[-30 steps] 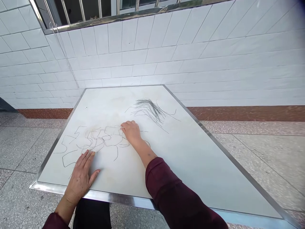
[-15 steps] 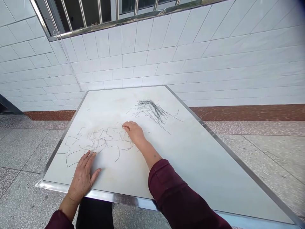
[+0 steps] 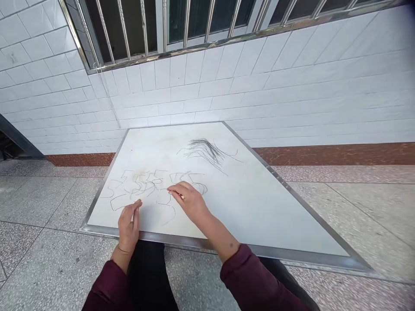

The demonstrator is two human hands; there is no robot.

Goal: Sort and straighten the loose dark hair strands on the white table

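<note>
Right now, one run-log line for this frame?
left hand: on table, beside bent wires | right hand: fingertips at bent wires | straight strand bundle: far, untouched | grips: unclear

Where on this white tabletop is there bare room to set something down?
The right half is bare, from the right hand and the dark strand bundle across to the table rim; so is the far-left corner. Crowded: near-left, with the bent strands and the left hand.
</note>
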